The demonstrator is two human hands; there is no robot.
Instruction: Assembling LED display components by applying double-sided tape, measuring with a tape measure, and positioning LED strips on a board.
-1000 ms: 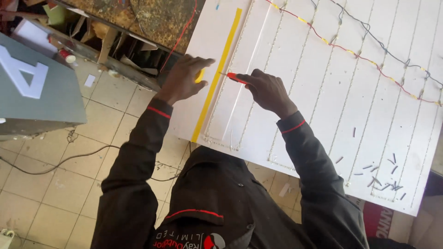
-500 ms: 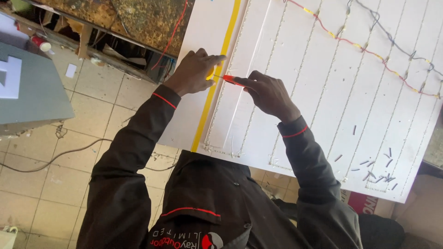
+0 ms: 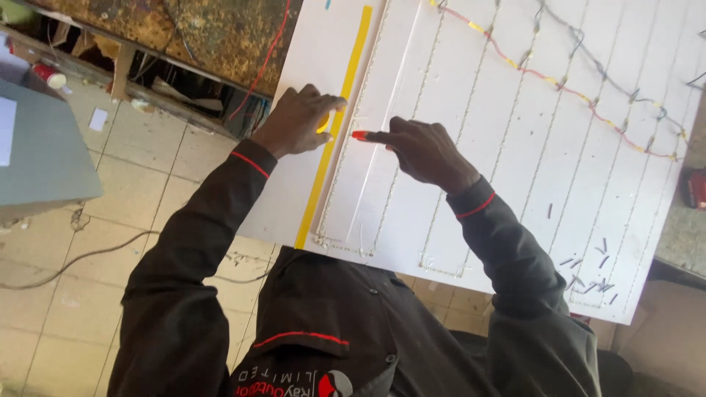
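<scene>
A big white board [image 3: 471, 191] with rows of small holes lies in front of me. My left hand [image 3: 298, 120] presses flat on a long yellow strip [image 3: 334, 129] that runs along the board's left side. Just to its right, my right hand [image 3: 419, 151] grips a small red-tipped tool [image 3: 360, 135], its tip touching the board next to the strip. A string of wired lights [image 3: 559, 77] with red and yellow leads crosses the board's upper right.
Several short dark offcuts [image 3: 592, 268] are scattered on the board's lower right. A grey box [image 3: 40, 158] stands at the left on a tiled floor, with a cable [image 3: 81, 257] trailing below it. A rusty workbench [image 3: 169, 37] sits behind the board.
The view has shifted, so the board and hands sit lower in the picture. Both hands have slid further along the yellow strip, away from its near end, with the tool tip staying beside the strip.
</scene>
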